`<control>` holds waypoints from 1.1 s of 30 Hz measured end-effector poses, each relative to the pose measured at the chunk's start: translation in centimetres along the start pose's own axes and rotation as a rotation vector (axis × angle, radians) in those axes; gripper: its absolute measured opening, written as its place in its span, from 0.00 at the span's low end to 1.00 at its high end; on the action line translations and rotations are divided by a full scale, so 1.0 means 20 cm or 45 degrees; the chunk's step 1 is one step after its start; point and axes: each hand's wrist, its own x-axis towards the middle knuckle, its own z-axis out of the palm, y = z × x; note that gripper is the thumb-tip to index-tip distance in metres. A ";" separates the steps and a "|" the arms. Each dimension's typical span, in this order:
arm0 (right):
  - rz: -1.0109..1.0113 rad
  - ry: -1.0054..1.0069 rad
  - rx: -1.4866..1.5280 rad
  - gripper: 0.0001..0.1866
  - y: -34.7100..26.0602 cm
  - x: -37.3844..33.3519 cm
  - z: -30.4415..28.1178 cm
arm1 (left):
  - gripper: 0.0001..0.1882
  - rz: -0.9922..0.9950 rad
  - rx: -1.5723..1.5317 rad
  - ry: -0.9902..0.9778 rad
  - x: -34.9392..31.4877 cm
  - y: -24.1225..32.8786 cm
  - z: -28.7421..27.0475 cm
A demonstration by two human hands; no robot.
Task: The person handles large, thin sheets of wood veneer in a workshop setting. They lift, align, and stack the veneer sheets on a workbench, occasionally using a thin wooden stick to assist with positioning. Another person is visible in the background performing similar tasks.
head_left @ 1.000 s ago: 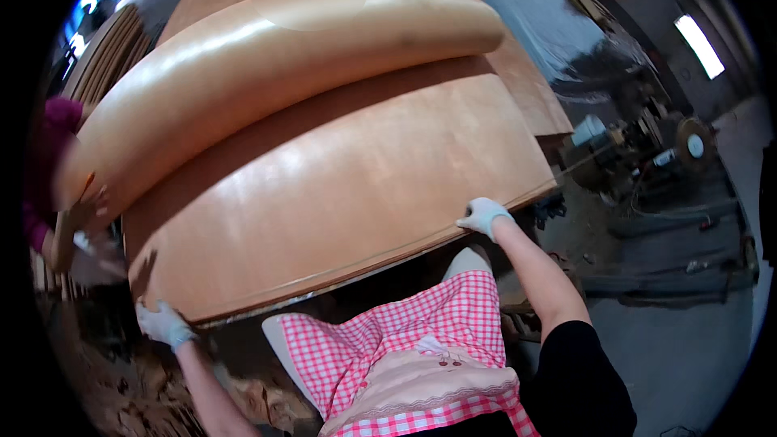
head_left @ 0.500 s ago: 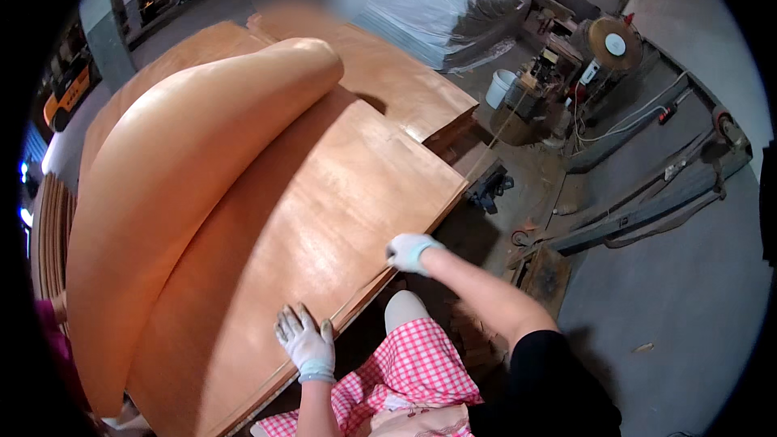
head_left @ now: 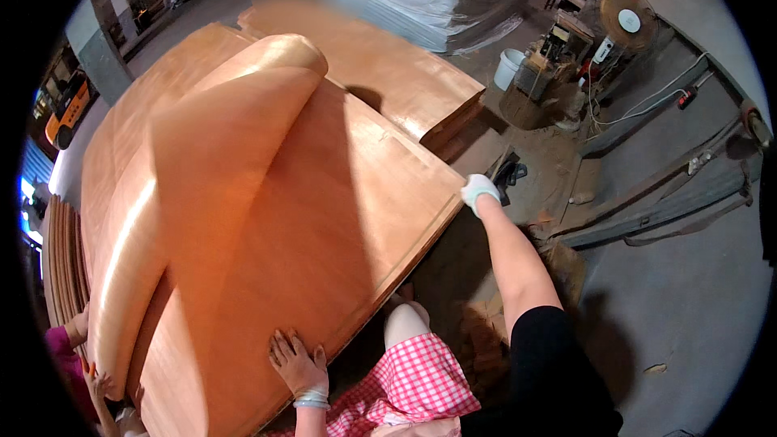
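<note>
Head view showed me both grips at the near edge of a stack of broad tan sheets [head_left: 405, 186]. My left grip [head_left: 301, 366] lay palm down with its fingers spread, pressed on the shaded top surface just in from that edge; it was opened out and closed on nothing. My right grip [head_left: 480, 189], in a white glove, was curled at the corner of the stack, farther forward; its fingertips were hidden from me, so I could not tell whether it had hold of the edge.

A large curled sheet [head_left: 218, 129] rose ahead of the left grip and to its left, and well to the left of the right grip. I could not make out whether it was one piece with the surface under my left grip. At its near end, left of the left grip, I saw another person's hand [head_left: 99, 386] and a purple sleeve [head_left: 61, 344]. Curved boards [head_left: 61, 251] stood beyond that hand, well apart from my left grip.

Ahead of the right grip and to its left lay a second stack of sheets [head_left: 380, 73], with a plastic-covered pile [head_left: 453, 4] behind it. A white bucket [head_left: 508, 70] stood past the right grip, slightly to its right, near a machine with a round disc [head_left: 625, 23].
</note>
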 end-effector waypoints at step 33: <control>-1.158 -0.591 0.053 0.10 -0.96 -1.54 0.27 | 0.06 -1.406 -0.931 1.322 -1.08 -2.33 0.07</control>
